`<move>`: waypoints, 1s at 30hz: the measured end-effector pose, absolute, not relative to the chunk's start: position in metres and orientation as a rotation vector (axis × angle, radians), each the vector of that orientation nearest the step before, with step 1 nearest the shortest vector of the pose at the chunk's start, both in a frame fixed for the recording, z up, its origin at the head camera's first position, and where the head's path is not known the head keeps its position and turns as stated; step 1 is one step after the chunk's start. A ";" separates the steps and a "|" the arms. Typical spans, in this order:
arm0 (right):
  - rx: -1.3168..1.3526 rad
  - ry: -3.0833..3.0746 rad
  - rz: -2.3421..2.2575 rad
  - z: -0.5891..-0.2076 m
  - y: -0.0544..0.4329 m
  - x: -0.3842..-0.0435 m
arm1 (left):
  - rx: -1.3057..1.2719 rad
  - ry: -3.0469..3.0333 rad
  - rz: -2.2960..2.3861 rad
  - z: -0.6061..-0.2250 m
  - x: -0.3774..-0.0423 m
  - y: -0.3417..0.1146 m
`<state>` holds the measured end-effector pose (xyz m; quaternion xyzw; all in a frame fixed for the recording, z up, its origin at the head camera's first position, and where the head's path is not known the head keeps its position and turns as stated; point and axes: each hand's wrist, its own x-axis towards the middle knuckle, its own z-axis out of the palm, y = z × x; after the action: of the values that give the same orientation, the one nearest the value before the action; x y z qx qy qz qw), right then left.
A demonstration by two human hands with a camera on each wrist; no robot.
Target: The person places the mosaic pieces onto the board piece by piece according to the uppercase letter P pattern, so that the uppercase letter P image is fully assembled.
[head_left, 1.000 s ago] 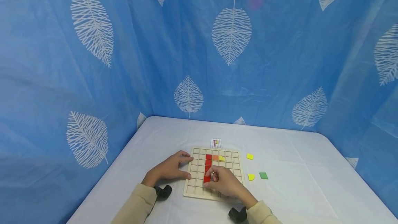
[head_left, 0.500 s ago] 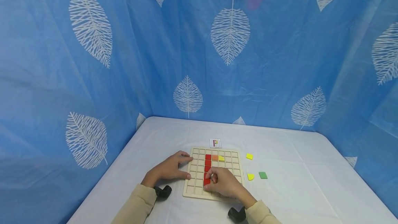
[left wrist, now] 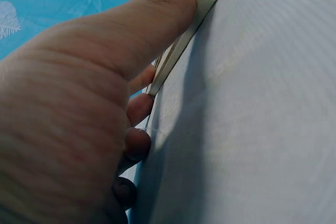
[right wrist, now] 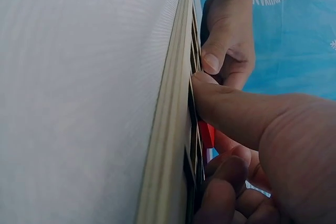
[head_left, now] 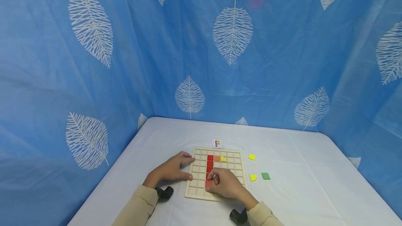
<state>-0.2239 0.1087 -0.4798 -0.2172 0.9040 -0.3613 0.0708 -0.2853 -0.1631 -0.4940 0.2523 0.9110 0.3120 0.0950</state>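
A wooden grid board (head_left: 196,191) lies on the white table, with a column of red square tiles (head_left: 210,163) in its cells. An orange tile (head_left: 217,158) and a yellow tile (head_left: 223,159) sit beside the column's top. My right hand (head_left: 227,184) pinches the lowest red tile (head_left: 209,183) between thumb and fingers at the column's near end. In the right wrist view that red tile (right wrist: 206,134) stands slightly proud of the board and is partly hidden by the thumb. My left hand (head_left: 171,168) rests with extended thumb and fingers along the board's left edge.
Right of the board lie a yellow square tile (head_left: 252,157), a yellow rounded tile (head_left: 253,177) and a green tile (head_left: 266,176). A small printed pattern card (head_left: 217,144) lies behind the board. Blue leaf-patterned curtains (head_left: 157,62) surround the table.
The lowest red tile has shifted slightly toward me and sits lower in the column. My right hand has moved only a little; the left hand has stayed at the board's edge.
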 end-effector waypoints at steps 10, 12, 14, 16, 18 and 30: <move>-0.657 2.719 -1.096 -0.481 0.109 -0.224 | 0.758 2.703 0.926 -0.494 -0.284 -0.163; -0.660 2.718 -1.097 -0.481 0.109 -0.224 | 0.757 2.700 0.930 -0.493 -0.284 -0.163; -0.662 2.715 -1.101 -0.480 0.109 -0.224 | 0.756 2.696 0.932 -0.493 -0.284 -0.163; -0.664 2.713 -1.107 -0.480 0.109 -0.224 | 0.752 2.692 0.937 -0.492 -0.284 -0.163; -0.669 2.713 -1.109 -0.480 0.109 -0.224 | 0.748 2.692 0.939 -0.491 -0.283 -0.163; -0.674 2.727 -1.094 -0.482 0.109 -0.225 | 0.747 2.699 0.931 -0.493 -0.284 -0.164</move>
<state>-0.2246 0.1090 -0.4817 -0.2231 0.9028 -0.3622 0.0635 -0.2842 -0.1635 -0.4928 0.2519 0.9105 0.3139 0.0950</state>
